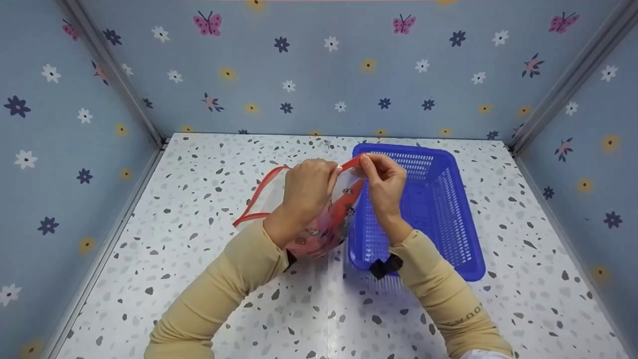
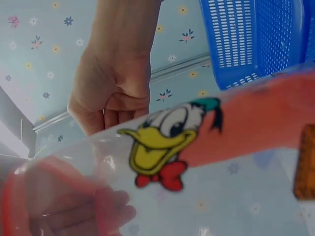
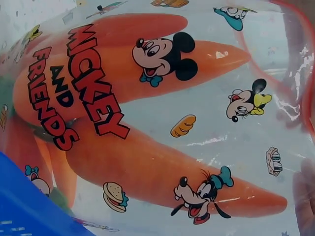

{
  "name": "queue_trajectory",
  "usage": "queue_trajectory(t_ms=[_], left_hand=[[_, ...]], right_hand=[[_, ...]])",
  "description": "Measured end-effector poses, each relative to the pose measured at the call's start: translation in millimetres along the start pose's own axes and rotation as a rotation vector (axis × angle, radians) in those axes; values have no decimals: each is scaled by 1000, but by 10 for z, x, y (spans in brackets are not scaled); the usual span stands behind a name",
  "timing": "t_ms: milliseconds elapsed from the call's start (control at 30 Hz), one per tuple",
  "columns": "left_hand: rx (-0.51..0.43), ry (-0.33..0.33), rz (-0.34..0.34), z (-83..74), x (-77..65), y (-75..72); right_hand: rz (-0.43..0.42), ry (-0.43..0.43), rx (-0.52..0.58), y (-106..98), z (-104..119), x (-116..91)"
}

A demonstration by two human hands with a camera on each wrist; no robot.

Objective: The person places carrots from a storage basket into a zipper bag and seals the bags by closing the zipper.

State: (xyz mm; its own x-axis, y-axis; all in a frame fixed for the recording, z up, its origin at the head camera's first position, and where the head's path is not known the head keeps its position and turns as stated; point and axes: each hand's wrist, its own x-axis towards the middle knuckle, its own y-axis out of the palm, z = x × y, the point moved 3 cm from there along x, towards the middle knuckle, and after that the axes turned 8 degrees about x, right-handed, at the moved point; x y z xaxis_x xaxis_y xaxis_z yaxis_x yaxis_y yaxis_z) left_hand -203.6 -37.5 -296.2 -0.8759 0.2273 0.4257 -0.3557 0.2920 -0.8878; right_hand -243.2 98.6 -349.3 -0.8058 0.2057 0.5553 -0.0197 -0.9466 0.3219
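A clear plastic pouch (image 3: 206,113) with red edging and printed cartoon figures hangs between both hands. Several orange carrots (image 3: 162,164) show through its side in the right wrist view. My left hand (image 1: 309,187) has its fingers curled at the pouch's upper edge, back of the hand turned up. With thumb and forefinger, my right hand (image 1: 386,184) pinches the red edging (image 1: 353,163) a little farther right. The red-edged end of the pouch spreads out to the left of my left hand. A printed duck (image 2: 165,140) shows large in the left wrist view.
A blue plastic basket (image 1: 466,239) with slotted walls stands on the speckled white table (image 1: 199,289), just right of the pouch and partly under my right forearm. Blue flower-patterned panels (image 1: 319,65) enclose the table at the back and both sides.
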Motion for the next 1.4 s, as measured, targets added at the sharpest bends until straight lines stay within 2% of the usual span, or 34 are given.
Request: queue_trajectory(t_ms=[133,400,600,1067,1267,1400], left_hand=[[-15,-2,20,107,-52,-19],[-32,-2,52,268,-133,-80],[-37,-47,87,452,-195,-88],[21,-169,20,972,-470,-144],[38,-191,-14,1119,-545,-187],[34,-217,-17,1164,-565,-192]], right_hand=[[-24,22,-41,-26,-40,42],[-13,32,-64,-70,-112,127],[-50,82,-52,-182,-221,195],[-145,169,-100,-402,-437,290],[-163,198,-121,-432,-457,299],[-147,196,-163,-425,-450,295]])
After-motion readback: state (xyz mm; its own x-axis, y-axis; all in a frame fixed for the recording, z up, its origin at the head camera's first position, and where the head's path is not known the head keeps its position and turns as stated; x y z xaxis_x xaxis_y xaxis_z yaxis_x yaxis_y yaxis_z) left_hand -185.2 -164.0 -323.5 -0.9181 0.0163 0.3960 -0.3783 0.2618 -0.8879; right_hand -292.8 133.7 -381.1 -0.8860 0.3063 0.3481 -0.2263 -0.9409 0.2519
